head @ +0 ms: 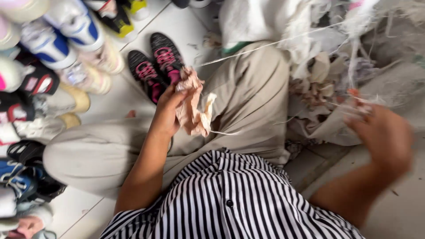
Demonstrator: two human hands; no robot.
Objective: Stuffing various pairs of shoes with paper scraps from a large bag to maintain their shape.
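Striped shirt (pixel 230 199) fills the bottom of the head view, with beige trousers (pixel 248 102) over the person's folded legs just beyond it. Above the lap the left hand (pixel 166 113) has its fingers closed on a crumpled pinkish rag (pixel 192 106), which bunches out past the fingertips toward the right and hangs a little below them. Out at the right, the right hand (pixel 380 132) is motion-blurred near a pile of scrap cloth (pixel 323 79); its fingers seem pinched near a pale thread, but I cannot tell for sure. By my reading, a rag has been picked out and the other hand is working at the heap; the next move would call for a firm hold on the rag. Farther off, a pair of black and pink shoes (pixel 155 66) rests on white floor tiles (pixel 128 102), beside rows of sneakers (pixel 57 48)
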